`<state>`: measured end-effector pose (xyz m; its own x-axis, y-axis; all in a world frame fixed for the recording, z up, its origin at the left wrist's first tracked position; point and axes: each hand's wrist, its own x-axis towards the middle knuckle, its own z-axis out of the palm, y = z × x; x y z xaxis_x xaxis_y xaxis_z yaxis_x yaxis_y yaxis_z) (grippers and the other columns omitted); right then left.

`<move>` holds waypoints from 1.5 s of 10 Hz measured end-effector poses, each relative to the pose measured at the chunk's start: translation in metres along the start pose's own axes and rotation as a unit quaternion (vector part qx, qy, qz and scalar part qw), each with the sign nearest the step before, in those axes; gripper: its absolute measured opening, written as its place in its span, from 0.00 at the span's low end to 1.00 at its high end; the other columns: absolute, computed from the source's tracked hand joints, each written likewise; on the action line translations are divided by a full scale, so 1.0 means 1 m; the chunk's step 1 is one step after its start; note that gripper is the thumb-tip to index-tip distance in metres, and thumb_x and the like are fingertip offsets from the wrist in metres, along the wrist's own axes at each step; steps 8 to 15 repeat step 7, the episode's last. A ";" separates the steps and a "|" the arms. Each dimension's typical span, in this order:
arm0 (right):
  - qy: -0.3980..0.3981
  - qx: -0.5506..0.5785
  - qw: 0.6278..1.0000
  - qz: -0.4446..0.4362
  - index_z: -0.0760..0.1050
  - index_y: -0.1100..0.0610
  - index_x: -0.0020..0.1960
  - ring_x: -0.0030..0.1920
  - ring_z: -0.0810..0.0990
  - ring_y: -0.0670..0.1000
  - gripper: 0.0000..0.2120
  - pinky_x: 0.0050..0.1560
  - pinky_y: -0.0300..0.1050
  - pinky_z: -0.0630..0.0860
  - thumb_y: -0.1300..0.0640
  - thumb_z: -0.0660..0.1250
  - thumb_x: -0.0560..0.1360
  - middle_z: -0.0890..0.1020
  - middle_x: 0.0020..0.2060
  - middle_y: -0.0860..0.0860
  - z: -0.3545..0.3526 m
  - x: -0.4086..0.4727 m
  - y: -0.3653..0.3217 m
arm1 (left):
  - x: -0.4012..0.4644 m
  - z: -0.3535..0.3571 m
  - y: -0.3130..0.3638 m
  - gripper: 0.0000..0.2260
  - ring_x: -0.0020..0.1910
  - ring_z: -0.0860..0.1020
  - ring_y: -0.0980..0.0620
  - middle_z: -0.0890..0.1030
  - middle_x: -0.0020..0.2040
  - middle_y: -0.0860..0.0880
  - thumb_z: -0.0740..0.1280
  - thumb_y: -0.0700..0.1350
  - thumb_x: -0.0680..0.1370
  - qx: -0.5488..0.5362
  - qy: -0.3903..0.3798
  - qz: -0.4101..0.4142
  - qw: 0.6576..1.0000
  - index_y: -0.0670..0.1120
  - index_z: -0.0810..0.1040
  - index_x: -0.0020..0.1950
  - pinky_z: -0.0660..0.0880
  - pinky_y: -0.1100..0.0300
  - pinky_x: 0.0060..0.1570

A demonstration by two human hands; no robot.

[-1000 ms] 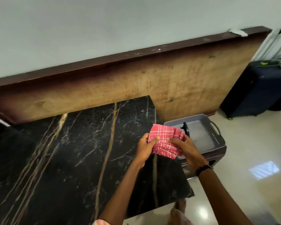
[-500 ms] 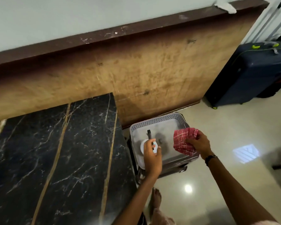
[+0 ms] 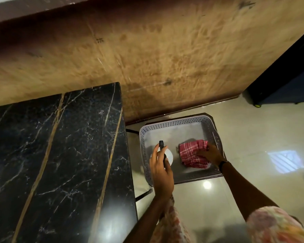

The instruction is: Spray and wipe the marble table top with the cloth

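The black marble table top [image 3: 60,155] with gold veins fills the left of the head view. To its right a grey perforated basket [image 3: 174,124] sits on a low dark stand. Inside it stands a white spray bottle [image 3: 170,154] with a black nozzle, seen from above. My left hand [image 3: 161,171] is wrapped around the bottle, thumb on one side and fingers on the other. A folded red checked cloth [image 3: 189,155] lies on the basket floor, with the fingers of my right hand [image 3: 210,154] gripping its right edge.
A large brown wooden board [image 3: 165,50] leans on the wall behind the table and basket. A dark blue suitcase [image 3: 288,76] stands at the upper right. Glossy pale floor tiles [image 3: 253,137] surround the stand. My patterned clothing shows at the bottom.
My right hand has lowered the cloth from above the basket's edge onto the basket floor. My left hand stays on the spray bottle. The view has tilted further down.
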<state>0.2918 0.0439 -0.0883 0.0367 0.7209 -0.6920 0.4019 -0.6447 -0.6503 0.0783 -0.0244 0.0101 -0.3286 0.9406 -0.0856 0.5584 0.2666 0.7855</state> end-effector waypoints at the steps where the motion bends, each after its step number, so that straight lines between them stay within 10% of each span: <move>1: 0.038 -0.045 0.998 0.018 0.74 0.59 0.62 0.57 0.78 0.61 0.21 0.62 0.63 0.72 0.61 0.74 0.71 0.81 0.55 0.59 0.002 0.012 0.015 | 0.002 0.000 -0.004 0.14 0.66 0.68 0.52 0.72 0.70 0.48 0.60 0.39 0.80 -0.012 -0.001 0.002 1.000 0.48 0.76 0.64 0.66 0.60 0.61; 5: 0.218 -0.164 0.962 -0.004 0.61 0.69 0.69 0.55 0.78 0.68 0.25 0.56 0.63 0.74 0.65 0.65 0.76 0.76 0.58 0.68 0.032 -0.026 -0.008 | 0.009 -0.020 0.009 0.19 0.72 0.62 0.50 0.64 0.74 0.52 0.61 0.39 0.79 -0.003 -0.117 -0.039 0.992 0.51 0.70 0.69 0.66 0.51 0.67; 6: 0.234 -0.105 0.963 -0.086 0.64 0.70 0.67 0.50 0.80 0.64 0.29 0.49 0.56 0.78 0.48 0.64 0.77 0.78 0.54 0.66 0.048 -0.053 -0.011 | 0.005 -0.032 0.008 0.20 0.74 0.60 0.50 0.62 0.75 0.52 0.61 0.40 0.79 -0.046 -0.129 -0.024 0.990 0.51 0.67 0.71 0.64 0.54 0.68; 7: 0.240 -0.057 0.956 -0.157 0.67 0.67 0.67 0.45 0.78 0.57 0.34 0.42 0.41 0.77 0.39 0.54 0.78 0.78 0.52 0.65 0.075 -0.081 -0.024 | -0.002 -0.055 0.004 0.19 0.70 0.66 0.50 0.67 0.72 0.50 0.62 0.42 0.79 -0.113 -0.114 -0.036 0.986 0.50 0.67 0.69 0.71 0.51 0.65; 15: 0.240 -0.057 0.956 -0.157 0.67 0.67 0.67 0.45 0.78 0.57 0.34 0.42 0.41 0.77 0.39 0.54 0.78 0.78 0.52 0.65 0.075 -0.081 -0.024 | -0.002 -0.055 0.004 0.19 0.70 0.66 0.50 0.67 0.72 0.50 0.62 0.42 0.79 -0.113 -0.114 -0.036 0.986 0.50 0.67 0.69 0.71 0.51 0.65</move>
